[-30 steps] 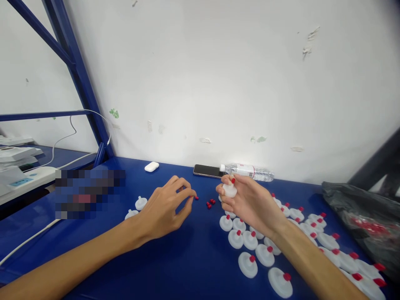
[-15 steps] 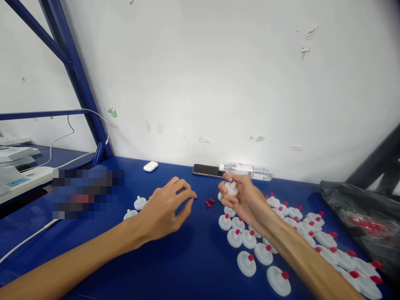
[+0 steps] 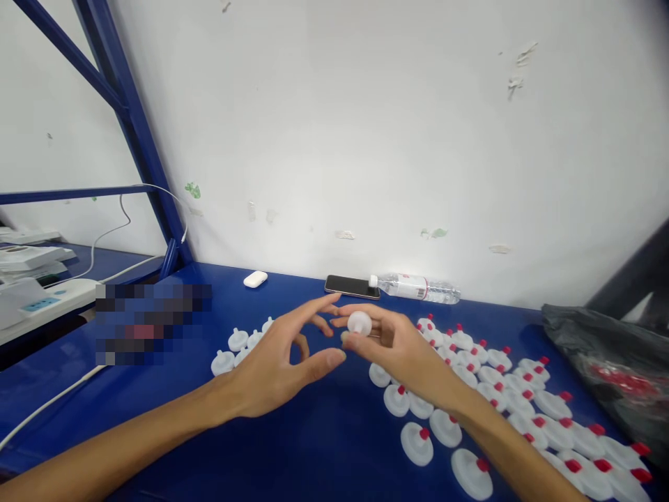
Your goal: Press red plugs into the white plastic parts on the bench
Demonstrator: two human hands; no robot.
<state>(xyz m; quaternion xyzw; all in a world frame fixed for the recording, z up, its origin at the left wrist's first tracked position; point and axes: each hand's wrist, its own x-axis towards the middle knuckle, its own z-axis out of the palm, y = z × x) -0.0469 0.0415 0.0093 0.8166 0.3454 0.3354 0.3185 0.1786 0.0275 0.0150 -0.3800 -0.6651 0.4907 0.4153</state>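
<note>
My right hand (image 3: 391, 341) pinches a white plastic disc (image 3: 359, 322) between thumb and fingers, its round face toward me. Close on its left is my left hand (image 3: 295, 348), thumb and fingers apart around a gap, with nothing visible between them. Behind the left hand stand several white discs (image 3: 237, 339) with bare spouts pointing up. Many more white discs, their spouts topped with red caps (image 3: 424, 434), lie around and beyond my right forearm. The far side of the held disc is hidden, so I cannot tell whether it bears a cap.
A blue table (image 3: 313, 453) meets a white wall. Along the wall lie a white earbud case (image 3: 256, 279), a phone (image 3: 352, 286) and a clear water bottle (image 3: 412, 286). At right is a black plastic bag (image 3: 590, 348) with red pieces; at left, a white cable (image 3: 52, 408).
My right hand has brought the disc left and turned it, close to my left hand. The left fingers, earlier pinching a small red cap, have spread. The loose red caps on the table are now hidden.
</note>
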